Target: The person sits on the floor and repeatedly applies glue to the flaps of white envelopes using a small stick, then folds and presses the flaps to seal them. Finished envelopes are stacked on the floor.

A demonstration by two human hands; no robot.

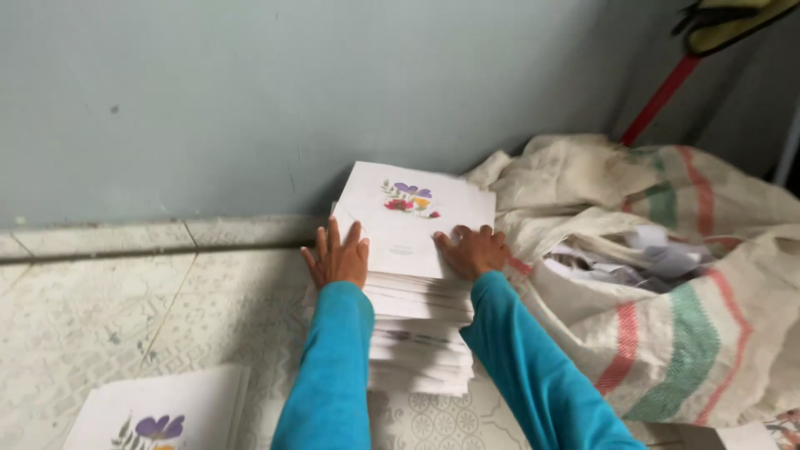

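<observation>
Fingers (333, 242) of both hands lie flat, spread, gripping nothing: left hand (337, 258) against the card stack's (417, 333) left edge, right hand (473, 250) on top.

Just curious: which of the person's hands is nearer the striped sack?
The right hand, resting on the card stack's edge beside the striped sack. The left hand is on the stack's far side.

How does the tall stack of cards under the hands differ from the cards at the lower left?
The tall stack is many sheets high against the wall; the lower-left cards lie low and are cut off by the frame. The left hand and right hand touch only the tall stack. Both show white faces with a purple flower print.
</observation>
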